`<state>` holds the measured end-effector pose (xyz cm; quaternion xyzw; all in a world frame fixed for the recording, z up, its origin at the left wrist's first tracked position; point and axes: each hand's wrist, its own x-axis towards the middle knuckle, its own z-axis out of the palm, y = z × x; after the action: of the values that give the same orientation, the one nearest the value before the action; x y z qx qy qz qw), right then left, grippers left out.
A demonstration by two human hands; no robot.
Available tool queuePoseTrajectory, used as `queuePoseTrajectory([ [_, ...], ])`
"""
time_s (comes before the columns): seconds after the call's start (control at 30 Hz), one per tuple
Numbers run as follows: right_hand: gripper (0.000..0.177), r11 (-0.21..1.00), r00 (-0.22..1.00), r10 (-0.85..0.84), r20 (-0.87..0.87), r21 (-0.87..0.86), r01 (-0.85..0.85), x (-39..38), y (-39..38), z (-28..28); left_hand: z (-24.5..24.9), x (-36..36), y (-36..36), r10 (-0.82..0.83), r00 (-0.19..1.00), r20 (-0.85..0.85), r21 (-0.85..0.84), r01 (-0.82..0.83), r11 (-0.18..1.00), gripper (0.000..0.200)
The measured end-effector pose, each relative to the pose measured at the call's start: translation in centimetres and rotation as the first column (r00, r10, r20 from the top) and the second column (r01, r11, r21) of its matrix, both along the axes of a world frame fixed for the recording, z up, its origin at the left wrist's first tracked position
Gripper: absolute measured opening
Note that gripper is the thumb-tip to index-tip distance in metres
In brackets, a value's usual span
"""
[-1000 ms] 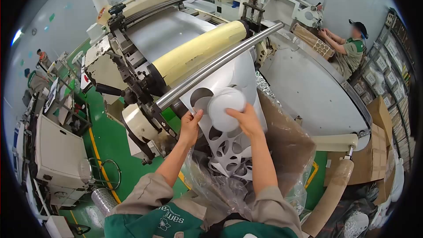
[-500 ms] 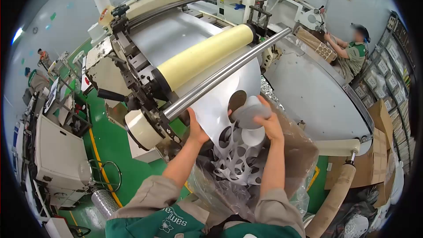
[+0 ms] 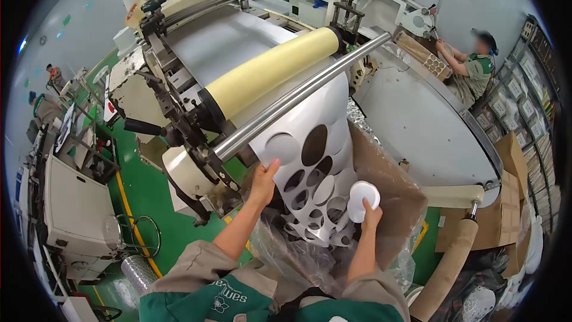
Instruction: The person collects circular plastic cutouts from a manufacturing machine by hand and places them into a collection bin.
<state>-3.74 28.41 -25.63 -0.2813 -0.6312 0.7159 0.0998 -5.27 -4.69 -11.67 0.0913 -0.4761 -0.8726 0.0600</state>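
Note:
A silvery-white sheet [image 3: 328, 104] hangs from the machine's steel bar, with round cut-outs through its lower part. My left hand [image 3: 261, 186] is at the sheet's left edge, thumb on the front face and the other fingers partly hidden. In my right hand [image 3: 372, 216] is a small stack of white discs [image 3: 360, 198], pinched at its lower right side, to the right of the sheet. The perforated lower end of the sheet [image 3: 316, 226] bunches down into a plastic-lined cardboard box [image 3: 387, 194].
A yellow roller [image 3: 274, 71] and the steel bar [image 3: 304, 95] span the machine above my hands. To the right stands a large grey metal panel [image 3: 423, 125]. A co-worker [image 3: 476, 68] sits beyond it, beside a box of tubes [image 3: 426, 56]. Cardboard [image 3: 509, 203] leans at far right.
My right hand has moved down and right with the discs, turning their white face toward me. More cut-out sheet shows below the bar. My left hand is slightly lower on its edge.

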Motion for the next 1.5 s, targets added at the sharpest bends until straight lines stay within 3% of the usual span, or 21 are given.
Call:
queuePoseTrajectory([
  [0.07,0.032,0.956,0.972,0.132,-0.193,-0.234,-0.176,-0.3,-3.4,7.9,-0.3,1.2,0.8,-0.086,0.993,0.085,-0.105,0.095,0.990,0.024],
  [0.13,0.033,0.867,0.854,0.434,-0.287,-0.125,-0.483,-1.1,-6.7,12.0,-0.5,2.9,1.8,-0.187,0.957,0.221,-0.354,0.257,0.899,0.023],
  [0.17,0.031,0.804,0.753,0.477,-0.453,-0.122,-0.582,-1.4,-9.7,14.9,0.0,3.7,2.7,-0.278,0.936,0.217,-0.240,0.327,0.914,0.023],
  [0.2,0.032,0.680,0.647,0.685,-0.335,-0.025,-0.733,-1.2,-10.4,17.0,-1.7,4.0,2.5,-0.308,0.910,0.277,-0.158,0.359,0.920,0.025],
  [0.27,0.032,0.716,0.713,0.625,-0.319,-0.130,-0.686,-2.1,-10.6,12.6,-0.2,4.1,2.4,-0.378,0.907,0.187,0.074,0.371,0.926,0.031],
  [0.37,0.036,0.778,0.952,0.182,-0.247,-0.556,-0.293,-1.1,-8.7,9.3,2.9,2.2,1.0,-0.056,0.989,0.139,-0.036,0.061,0.997,0.034],
  [0.43,0.040,0.775,0.957,0.031,-0.287,-0.598,-0.205,-1.0,-7.4,8.6,3.9,0.0,-0.2,0.137,0.987,0.088,-0.076,-0.130,0.989,0.031],
  [0.5,0.040,0.748,0.918,0.062,-0.393,-0.591,-0.303,-2.1,-8.6,12.2,2.9,-1.3,-1.1,0.134,0.989,-0.063,-0.067,-0.138,0.988,0.024],
  [0.63,0.040,0.740,0.721,0.530,-0.447,-0.172,-0.650,-6.0,-14.8,18.7,2.3,-0.5,-0.9,0.078,0.993,-0.093,-0.132,-0.090,0.987,0.021],
  [0.7,0.045,0.529,0.571,0.699,-0.430,-0.226,-0.818,-7.6,-17.7,19.6,2.6,0.2,-0.9,0.028,0.996,-0.083,-0.096,-0.036,0.995,0.020],
  [0.77,0.045,0.486,0.575,0.704,-0.418,-0.307,-0.818,-7.8,-17.8,18.5,1.8,0.0,-1.9,-0.052,0.997,-0.054,-0.079,0.047,0.996,0.022],
  [0.83,0.042,0.528,0.712,0.540,-0.449,-0.479,-0.702,-6.5,-15.7,16.1,3.4,0.7,-2.0,-0.191,0.980,0.052,-0.074,0.194,0.978,0.030],
  [0.9,0.041,0.468,0.921,0.215,-0.324,-0.794,-0.389,-6.8,-11.3,5.1,5.1,1.7,-1.5,-0.288,0.948,-0.137,0.402,0.319,0.858,0.040],
  [0.97,0.043,0.359,0.973,-0.147,-0.176,-0.927,-0.114,-4.8,-7.9,5.7,1.6,0.7,-2.3,-0.196,0.969,-0.149,0.707,0.243,0.665,0.042],
  [1.0,0.043,0.298,0.955,-0.206,-0.214,-0.943,-0.147,-4.0,-6.7,6.8,-0.3,-0.2,-2.3,-0.207,0.973,-0.100,0.661,0.221,0.717,0.039],
  [1.07,0.043,0.499,0.922,-0.085,-0.377,-0.817,-0.288,-4.7,-5.7,8.3,-2.2,-2.5,-1.7,-0.246,0.969,-0.026,0.442,0.232,0.866,0.034],
  [1.17,0.056,0.709,0.753,0.463,-0.468,-0.314,-0.631,-8.1,-6.5,14.5,0.7,-5.6,0.1,-0.437,0.895,-0.089,0.431,0.430,0.793,0.041],
  [1.23,0.069,0.652,0.564,0.727,-0.391,0.138,-0.745,-9.8,-8.9,20.4,1.6,-7.4,1.4,-0.577,0.797,-0.180,0.342,0.600,0.723,0.042],
  [1.3,0.067,0.331,0.334,0.930,-0.154,0.743,-0.581,-11.9,-9.7,21.0,1.4,-8.3,2.5,-0.648,0.726,-0.230,0.280,0.687,0.671,0.043],
  [1.37,0.043,0.246,0.360,0.933,-0.030,0.780,-0.575,-11.1,-10.6,22.0,0.6,-8.8,3.4,-0.685,0.685,-0.246,0.234,0.728,0.644,0.045],
  [1.5,0.042,0.777,0.782,0.612,-0.121,0.277,-0.565,-8.9,-9.2,17.8,-2.6,-8.2,3.2,-0.662,0.710,-0.241,0.236,0.704,0.670,0.048],
])
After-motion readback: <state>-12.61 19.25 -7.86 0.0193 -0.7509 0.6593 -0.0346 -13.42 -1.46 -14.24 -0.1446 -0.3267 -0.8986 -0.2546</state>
